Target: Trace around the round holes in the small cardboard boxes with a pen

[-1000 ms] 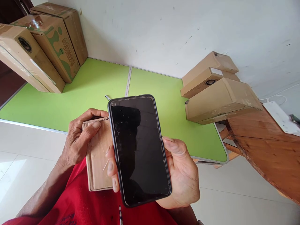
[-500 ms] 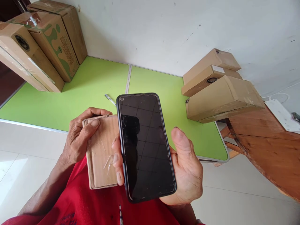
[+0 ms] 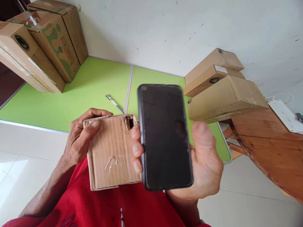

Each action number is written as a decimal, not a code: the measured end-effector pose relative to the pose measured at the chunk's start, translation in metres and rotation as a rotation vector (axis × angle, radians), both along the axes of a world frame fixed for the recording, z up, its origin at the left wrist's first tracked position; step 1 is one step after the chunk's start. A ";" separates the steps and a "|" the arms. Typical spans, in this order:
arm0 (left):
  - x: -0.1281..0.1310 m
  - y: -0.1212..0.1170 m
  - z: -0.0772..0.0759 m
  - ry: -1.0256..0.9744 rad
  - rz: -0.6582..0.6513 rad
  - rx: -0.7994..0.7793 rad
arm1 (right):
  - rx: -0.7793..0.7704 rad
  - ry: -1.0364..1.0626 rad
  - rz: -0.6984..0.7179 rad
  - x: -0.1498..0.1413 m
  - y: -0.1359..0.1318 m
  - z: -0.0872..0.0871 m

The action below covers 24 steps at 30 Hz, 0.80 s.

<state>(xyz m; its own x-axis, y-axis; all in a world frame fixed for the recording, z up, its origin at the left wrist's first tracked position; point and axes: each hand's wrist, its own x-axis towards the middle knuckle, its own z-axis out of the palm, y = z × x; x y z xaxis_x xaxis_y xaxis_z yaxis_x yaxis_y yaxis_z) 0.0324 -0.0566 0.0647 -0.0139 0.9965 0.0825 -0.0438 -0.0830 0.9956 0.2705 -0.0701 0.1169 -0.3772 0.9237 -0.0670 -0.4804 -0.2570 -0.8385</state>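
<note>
My right hand (image 3: 203, 164) grips a black smartphone (image 3: 165, 135) with a dark screen, fingers on its left edge and thumb on its right edge; both are blurred by motion. My left hand (image 3: 80, 138) holds a small brown cardboard box (image 3: 111, 154) by its upper left corner, resting it over my red shirt. The box has a torn hole near its top right corner and shiny tape on its face. The phone sits just right of the box.
A green folding table (image 3: 94, 85) stands against a white wall. A pen (image 3: 115, 103) lies on it. Large cardboard boxes (image 3: 44, 44) are stacked at its left, more boxes (image 3: 222, 88) at its right. A wooden surface (image 3: 272, 145) is at far right.
My right hand has carried the phone to the right and upward, uncovering the cardboard box's right side and its torn hole. The left hand and box have stayed put.
</note>
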 end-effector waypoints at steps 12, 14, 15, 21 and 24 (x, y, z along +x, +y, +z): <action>-0.002 0.000 0.001 0.022 0.037 -0.094 | -0.331 -0.035 -0.410 0.053 0.174 -0.108; 0.000 0.000 0.004 0.030 0.053 -0.129 | -0.395 -0.093 -0.448 0.058 0.194 -0.128; 0.001 0.000 0.007 0.035 0.060 -0.150 | -0.410 -0.117 -0.459 0.060 0.201 -0.138; 0.006 0.004 0.015 0.041 0.076 -0.233 | -0.486 -0.246 -0.508 0.077 0.230 -0.182; 0.005 0.006 0.012 0.056 0.073 -0.229 | -0.500 -0.308 -0.522 0.082 0.241 -0.193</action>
